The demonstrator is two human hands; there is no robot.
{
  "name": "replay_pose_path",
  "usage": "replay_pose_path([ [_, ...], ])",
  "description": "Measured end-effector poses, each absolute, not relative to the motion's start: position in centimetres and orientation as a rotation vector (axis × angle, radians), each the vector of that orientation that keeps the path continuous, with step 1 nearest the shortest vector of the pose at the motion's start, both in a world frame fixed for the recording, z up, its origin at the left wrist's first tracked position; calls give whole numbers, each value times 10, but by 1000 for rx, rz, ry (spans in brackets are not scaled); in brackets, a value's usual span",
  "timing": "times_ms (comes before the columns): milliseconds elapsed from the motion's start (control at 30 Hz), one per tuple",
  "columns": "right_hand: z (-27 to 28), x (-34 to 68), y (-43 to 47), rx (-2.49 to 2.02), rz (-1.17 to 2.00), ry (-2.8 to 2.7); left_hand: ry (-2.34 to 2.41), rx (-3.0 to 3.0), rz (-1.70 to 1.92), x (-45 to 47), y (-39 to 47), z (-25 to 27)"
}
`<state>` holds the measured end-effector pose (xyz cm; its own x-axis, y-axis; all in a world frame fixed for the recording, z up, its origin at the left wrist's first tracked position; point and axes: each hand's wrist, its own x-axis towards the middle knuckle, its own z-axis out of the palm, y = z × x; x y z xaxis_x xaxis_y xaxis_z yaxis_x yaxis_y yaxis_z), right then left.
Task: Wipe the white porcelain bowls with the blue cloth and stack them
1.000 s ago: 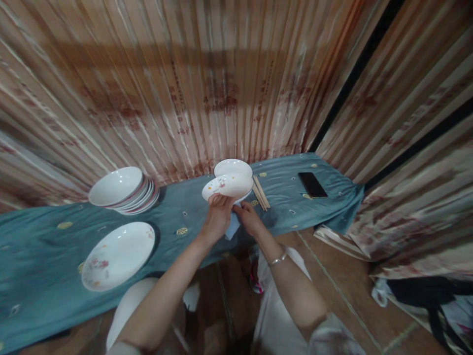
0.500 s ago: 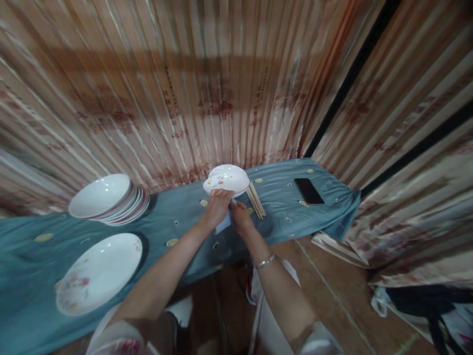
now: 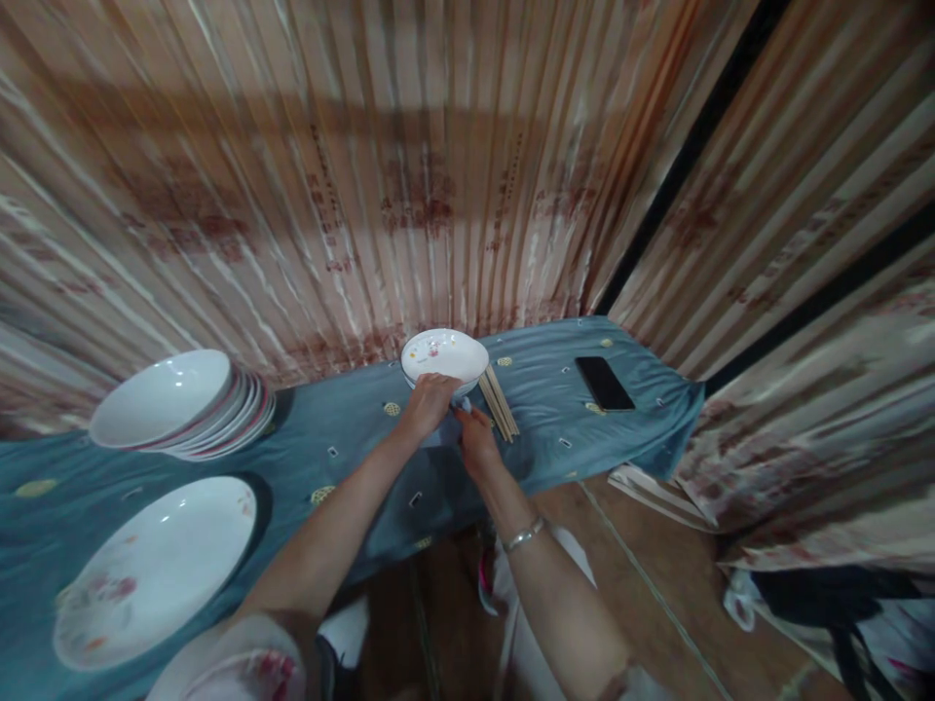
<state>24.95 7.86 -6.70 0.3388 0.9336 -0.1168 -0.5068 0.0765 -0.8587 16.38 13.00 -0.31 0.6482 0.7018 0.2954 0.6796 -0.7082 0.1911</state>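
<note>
Dish point(image 3: 445, 350) near the back edge of a narrow, cloth-covered table, seen from the head camera: white, flowered inside, close below a pleated curtain point(image 3: 351, 195), with little room behind. Left hand point(image 3: 430, 399) at the near rim, fingers bent over and closed on the edge, thumb hidden. Right hand point(image 3: 476, 438) just beside, fingers narrow and curled on a pale cloth point(image 3: 443, 433), partly lost between the wrists; impossible to tell whether touching the rim. Silver bracelet point(image 3: 524, 534) on the right wrist.

Tight on the right of the dish: a bundle of chopsticks point(image 3: 499, 404), upper ends close against the rim, lower ends angled toward the front. Farther right, past a bare strip of tablecloth point(image 3: 544, 389), a dark phone point(image 3: 604, 383), well clear of both hands and short of the table's right end.

Wider room on the left: open tablecloth between the left forearm and a leaning stack of bowls point(image 3: 182, 407) by the curtain. Nearer the front edge, a large oval plate point(image 3: 157, 574), apart from the stack and closer to the left elbow. Beyond the front edge, tiled floor point(image 3: 610, 545) beneath the forearms.
</note>
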Motion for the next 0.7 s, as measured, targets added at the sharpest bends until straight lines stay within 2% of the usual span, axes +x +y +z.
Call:
replay_pose_path([
  [433,-57,253,67,-1072,1222,-537,1207,2718,570,161,147,-23],
  [700,-45,225,50,-1099,1413,-703,1419,2448,848,108,99,-24],
])
